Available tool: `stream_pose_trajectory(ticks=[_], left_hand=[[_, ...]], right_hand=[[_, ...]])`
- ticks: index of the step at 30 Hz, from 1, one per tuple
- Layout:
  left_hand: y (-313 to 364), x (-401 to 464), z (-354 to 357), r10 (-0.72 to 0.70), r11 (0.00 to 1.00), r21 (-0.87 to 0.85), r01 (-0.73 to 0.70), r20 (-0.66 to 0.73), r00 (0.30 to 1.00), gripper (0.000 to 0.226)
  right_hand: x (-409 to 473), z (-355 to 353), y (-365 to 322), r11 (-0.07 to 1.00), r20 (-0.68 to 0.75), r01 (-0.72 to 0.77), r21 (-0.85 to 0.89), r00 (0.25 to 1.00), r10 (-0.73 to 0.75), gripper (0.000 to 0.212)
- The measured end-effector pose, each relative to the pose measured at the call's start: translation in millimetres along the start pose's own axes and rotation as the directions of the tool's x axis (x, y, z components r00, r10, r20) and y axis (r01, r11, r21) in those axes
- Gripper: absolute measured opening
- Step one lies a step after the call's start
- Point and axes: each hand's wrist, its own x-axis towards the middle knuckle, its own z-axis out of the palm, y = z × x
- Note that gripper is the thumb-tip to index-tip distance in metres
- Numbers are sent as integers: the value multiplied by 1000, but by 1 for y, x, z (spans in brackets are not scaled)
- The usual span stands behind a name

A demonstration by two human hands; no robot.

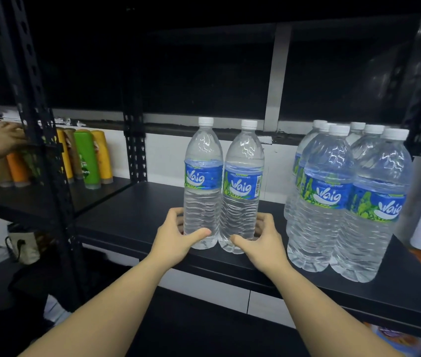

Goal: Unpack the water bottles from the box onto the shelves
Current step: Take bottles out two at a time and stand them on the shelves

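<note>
- While both arms reach forward, we have two water bottles standing upright and side by side on the black shelf (137, 217), close to its front edge and roughly midway along it.
- Our left hand (178, 237) wraps the lower body of the left bottle (202, 186), thumb across the front and fingers round the far side.
- Our right hand (262, 239) grasps the base of the right bottle (242, 189) the same way, thumb in front.
- Both bottles touch each other; each has a white cap and a blue-and-green "Waig" label.
- Toward the right end of the same shelf stands a cluster of matching bottles (343, 202), apart from our pair.
- On the neighbouring shelf to the left stand coloured containers (87, 158), green, yellow and orange.
- Another person's hand (4, 140) rests at the black upright post (31, 104) at the far left.
</note>
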Motion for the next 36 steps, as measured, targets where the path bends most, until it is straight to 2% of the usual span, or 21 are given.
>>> stream_pose_trajectory(ticks=[4,8,13,20,33,36], left_hand=[[3,4,-4,-6,1000,6,6,-17,1000,77],[7,3,-1,15,1000,10,-15,-40,999,77],[-4,5,-13,14,999,42,-15,9,1000,79],[-15,16,-43,22,995,94,-23,9,1000,79],[-60,85,-103,-29,990,140,26,21,999,76],[-70,102,-112,-38,990,135,35,20,999,69]], right_hand=[[-2,4,0,999,64,33,-35,998,-30,83],[-4,7,-1,997,54,56,-46,997,-54,83],[-1,9,-1,997,70,43,-65,997,-39,87],[11,36,-17,996,146,53,-79,988,-41,94],[62,115,-32,991,184,19,-135,983,6,87],[79,130,-33,985,187,22,-169,982,10,83]])
